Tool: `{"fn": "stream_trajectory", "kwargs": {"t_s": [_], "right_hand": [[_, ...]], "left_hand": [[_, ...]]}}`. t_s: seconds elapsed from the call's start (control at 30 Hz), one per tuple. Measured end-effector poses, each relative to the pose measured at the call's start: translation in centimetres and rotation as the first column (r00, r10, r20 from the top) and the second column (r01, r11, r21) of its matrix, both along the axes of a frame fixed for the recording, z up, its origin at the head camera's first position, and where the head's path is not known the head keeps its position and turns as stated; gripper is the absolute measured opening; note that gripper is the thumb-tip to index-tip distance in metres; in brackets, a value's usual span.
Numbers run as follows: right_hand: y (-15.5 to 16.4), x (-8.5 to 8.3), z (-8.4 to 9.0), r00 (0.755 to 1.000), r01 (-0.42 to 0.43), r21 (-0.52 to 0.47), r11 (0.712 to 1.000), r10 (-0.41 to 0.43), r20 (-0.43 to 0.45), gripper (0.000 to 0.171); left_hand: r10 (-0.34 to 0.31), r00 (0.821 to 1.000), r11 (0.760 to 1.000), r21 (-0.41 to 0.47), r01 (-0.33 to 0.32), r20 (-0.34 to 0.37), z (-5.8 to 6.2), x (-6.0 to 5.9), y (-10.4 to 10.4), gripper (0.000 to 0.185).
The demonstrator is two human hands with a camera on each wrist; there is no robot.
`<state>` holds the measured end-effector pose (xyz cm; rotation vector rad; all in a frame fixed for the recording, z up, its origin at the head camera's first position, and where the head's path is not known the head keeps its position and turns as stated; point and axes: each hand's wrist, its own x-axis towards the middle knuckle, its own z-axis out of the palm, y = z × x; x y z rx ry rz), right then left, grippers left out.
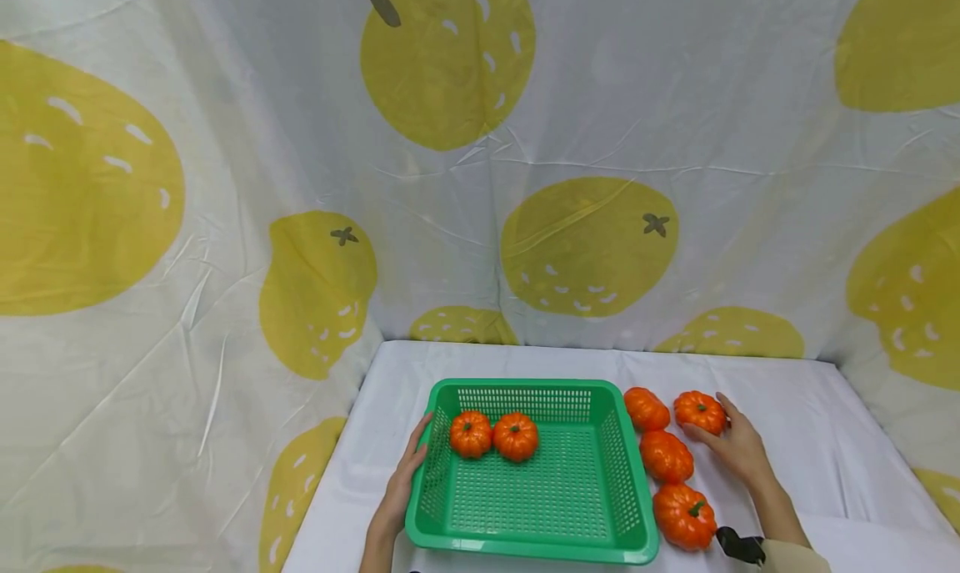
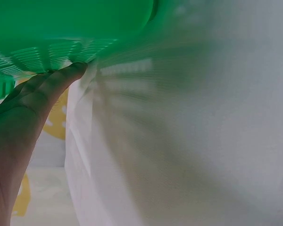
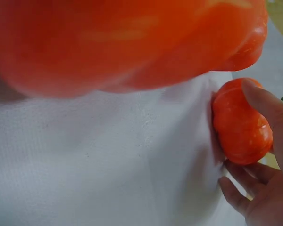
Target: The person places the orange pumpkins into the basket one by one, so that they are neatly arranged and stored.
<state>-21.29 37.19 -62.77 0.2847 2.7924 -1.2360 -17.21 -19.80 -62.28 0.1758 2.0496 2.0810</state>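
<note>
A green plastic basket stands on the white table with two small orange pumpkins at its far left corner. My left hand lies with straight fingers against the basket's left wall; in the left wrist view the fingertips touch the green mesh. To the right of the basket my right hand grips the far-right pumpkin, with the thumb over it and the fingers under it. Three more pumpkins lie between that hand and the basket.
A white cloth printed with big yellow fruit hangs behind and at both sides of the table. The white tabletop runs to the right of the pumpkins. A black wrist mount sits on my right forearm.
</note>
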Motion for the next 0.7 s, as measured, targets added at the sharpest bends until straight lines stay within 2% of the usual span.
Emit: {"fn": "stream_trajectory", "kwargs": {"t_s": [0.23,0.5,0.7], "right_hand": [[0.2,0.1,0.2,1.000,0.001,0.015,1.000,-0.002,0.024,0.109],[0.5,1.6,0.2,0.999,-0.006,0.036,0.999,0.005,0.033,0.106],[0.8,2.7,0.5,0.999,-0.016,0.042,0.999,0.013,0.051,0.113]], "left_hand": [[0.000,1.000,1.000,-0.006,0.000,-0.001,0.1,0.0,0.0,0.053],[-0.004,1.000,1.000,0.003,0.004,-0.001,0.2,0.1,0.0,0.053],[-0.006,1.000,1.000,0.005,0.006,0.000,0.3,0.1,0.0,0.053]]}}
